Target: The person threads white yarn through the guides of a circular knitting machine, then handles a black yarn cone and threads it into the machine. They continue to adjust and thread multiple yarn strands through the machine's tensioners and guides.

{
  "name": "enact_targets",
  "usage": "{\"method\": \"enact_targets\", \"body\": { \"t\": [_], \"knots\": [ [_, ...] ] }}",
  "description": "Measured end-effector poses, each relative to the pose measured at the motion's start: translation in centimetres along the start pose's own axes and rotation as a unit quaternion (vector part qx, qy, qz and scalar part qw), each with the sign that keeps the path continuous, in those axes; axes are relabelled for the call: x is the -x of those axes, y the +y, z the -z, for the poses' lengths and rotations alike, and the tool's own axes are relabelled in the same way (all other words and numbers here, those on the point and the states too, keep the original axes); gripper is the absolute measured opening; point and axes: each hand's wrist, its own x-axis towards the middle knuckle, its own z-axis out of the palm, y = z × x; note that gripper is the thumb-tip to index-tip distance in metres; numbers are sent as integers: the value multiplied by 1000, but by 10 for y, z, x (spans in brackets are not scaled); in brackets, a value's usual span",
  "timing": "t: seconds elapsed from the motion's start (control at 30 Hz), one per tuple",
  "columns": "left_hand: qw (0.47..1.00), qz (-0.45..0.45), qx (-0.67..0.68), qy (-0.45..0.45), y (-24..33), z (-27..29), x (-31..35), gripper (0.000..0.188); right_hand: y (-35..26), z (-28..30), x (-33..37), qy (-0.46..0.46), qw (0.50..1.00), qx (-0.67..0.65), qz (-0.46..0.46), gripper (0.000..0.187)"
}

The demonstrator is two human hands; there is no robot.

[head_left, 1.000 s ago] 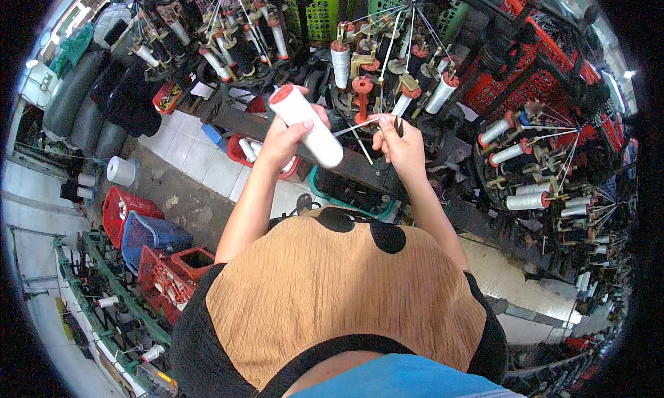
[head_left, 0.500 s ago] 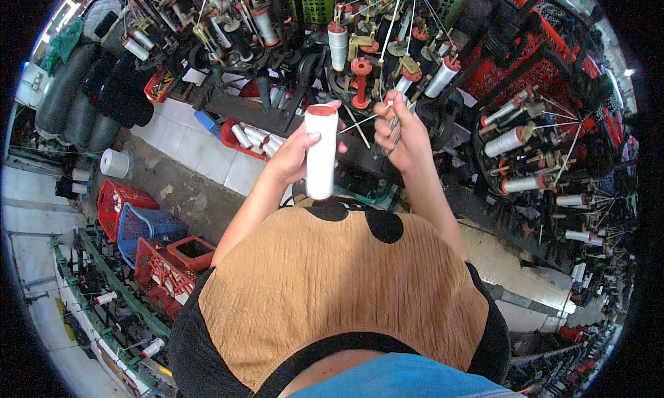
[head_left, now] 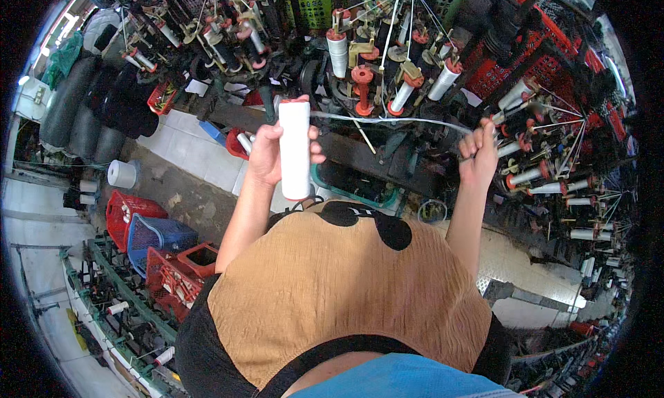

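Note:
Upright in my left hand is a bobbin wound full with white thread, a bit of its red end showing at the top. My thumb and fingers wrap round it from both sides. From the bobbin's upper part a white thread stretches out to the right. Its far end runs to my right hand, whose fingers are closed in a pinch on it; a small dark metal bit shows by these fingers, too small to name. Beyond the thread stands a braiding machine with an empty red bobbin and a white-wound bobbin.
More braiding heads with bobbins stand at the upper left and right. Red crates and a blue basket sit on the floor at left. A green-rimmed tray lies below the machine's edge.
My right hand has moved away to the right, drawing the thread out into a long line. My left hand has shifted slightly left with the bobbin. The view has also shifted slightly.

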Motion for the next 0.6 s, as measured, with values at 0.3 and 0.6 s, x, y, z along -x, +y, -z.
{"method": "enact_targets", "body": {
  "t": [0.3, 0.6],
  "knots": [
    [810, -180, -428, 359, 5, -1, -24, 36, 5, 20, 59, -67, 991, -22, -111, 21],
    [982, 72, -169, 53, 8, -32, -27, 40, 15, -91, 55, -134, 986, 8, -102, 23]
  ]
}}
